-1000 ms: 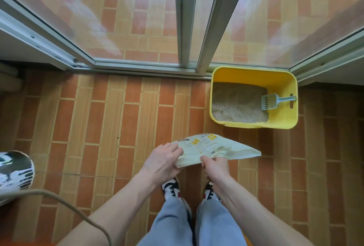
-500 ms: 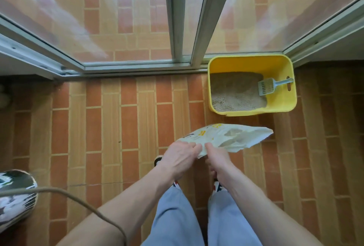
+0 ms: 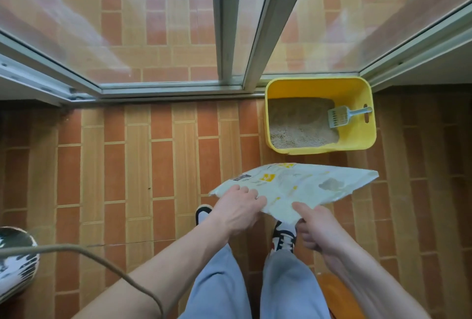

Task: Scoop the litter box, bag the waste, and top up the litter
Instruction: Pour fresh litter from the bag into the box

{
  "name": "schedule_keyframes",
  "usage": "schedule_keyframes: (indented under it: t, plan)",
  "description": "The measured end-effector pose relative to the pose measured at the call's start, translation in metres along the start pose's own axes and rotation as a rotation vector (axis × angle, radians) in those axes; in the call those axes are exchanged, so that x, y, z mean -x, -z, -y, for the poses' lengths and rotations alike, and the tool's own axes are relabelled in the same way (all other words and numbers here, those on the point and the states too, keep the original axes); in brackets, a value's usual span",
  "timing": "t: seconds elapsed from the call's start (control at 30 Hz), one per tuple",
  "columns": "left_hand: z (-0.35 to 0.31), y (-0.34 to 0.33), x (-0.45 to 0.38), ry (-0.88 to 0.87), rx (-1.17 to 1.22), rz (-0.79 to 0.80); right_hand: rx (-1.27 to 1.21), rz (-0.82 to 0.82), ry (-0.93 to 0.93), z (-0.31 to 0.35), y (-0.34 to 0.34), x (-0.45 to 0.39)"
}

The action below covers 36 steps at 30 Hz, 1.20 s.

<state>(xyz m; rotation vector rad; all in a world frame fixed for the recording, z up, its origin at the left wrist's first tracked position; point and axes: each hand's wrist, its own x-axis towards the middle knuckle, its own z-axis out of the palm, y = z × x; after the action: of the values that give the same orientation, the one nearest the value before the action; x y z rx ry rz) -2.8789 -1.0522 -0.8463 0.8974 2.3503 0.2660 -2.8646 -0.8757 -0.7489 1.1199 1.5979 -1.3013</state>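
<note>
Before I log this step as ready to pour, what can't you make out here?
Head view only:
- Bag mouth: open or sealed, unclear, hidden under the left hand and right hand.
- Bag print: too small.
- Litter box near corner: hidden by its wall.
- Black-and-white object: cut off at left edge.

Showing are one yellow litter box (image 3: 357, 140), one grey scoop (image 3: 342, 117), one white litter bag (image 3: 301, 186), two hands, two shoes and one cord (image 3: 102, 255).
</note>
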Motion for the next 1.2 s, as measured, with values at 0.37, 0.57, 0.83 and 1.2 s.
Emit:
schedule_keyframes:
  t: [0.37, 0.57, 0.83, 1.2]
  plan:
    - [-0.011, 0.011, -0.045, 0.059, -0.094, -0.014, 0.377, -0.372, 0.160, 0.011, -0.023, -0.027]
    - [-0.010, 0.012, -0.033, 0.095, -0.079, -0.037, 0.468, -0.524, 0.186, 0.023, -0.034, -0.035]
    - [0.009, -0.017, -0.005, 0.104, 0.115, -0.319, 0.447, -0.403, 0.252, 0.033, -0.050, -0.014]
    - [0.018, -0.052, 0.002, 0.509, 0.291, -0.134, 0.157, -0.390, 0.270, 0.045, -0.044, 0.050]
